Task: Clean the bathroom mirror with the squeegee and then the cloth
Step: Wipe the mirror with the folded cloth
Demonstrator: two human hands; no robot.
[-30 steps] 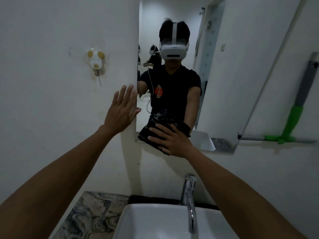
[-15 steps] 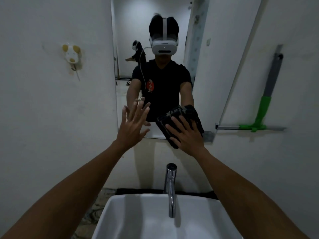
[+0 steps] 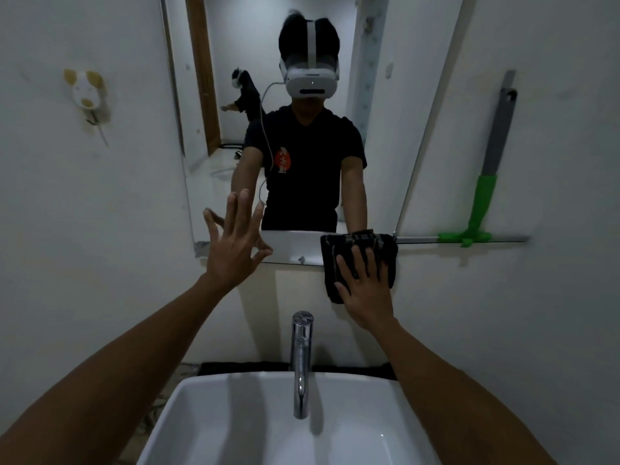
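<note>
The bathroom mirror (image 3: pixel 379 135) hangs on the white wall above the sink and reflects a person in a black shirt. My right hand (image 3: pixel 365 290) presses a dark folded cloth (image 3: pixel 339 253) flat against the mirror's lower right corner, half over the wall below. My left hand (image 3: pixel 233 243) is open with fingers spread, flat near the mirror's lower left corner. The squeegee (image 3: pixel 483 203), green head with a grey handle, leans on the wall to the right of the mirror, its blade level with the mirror's bottom edge.
A white sink (image 3: pixel 235 427) with a chrome tap (image 3: pixel 301 360) stands directly below the mirror. A small white and yellow holder (image 3: pixel 85 92) is stuck on the left wall.
My right hand slid the cloth rightward along the mirror's bottom edge to its lower right corner. My left hand stayed spread near the lower left corner as the view shifted right.
</note>
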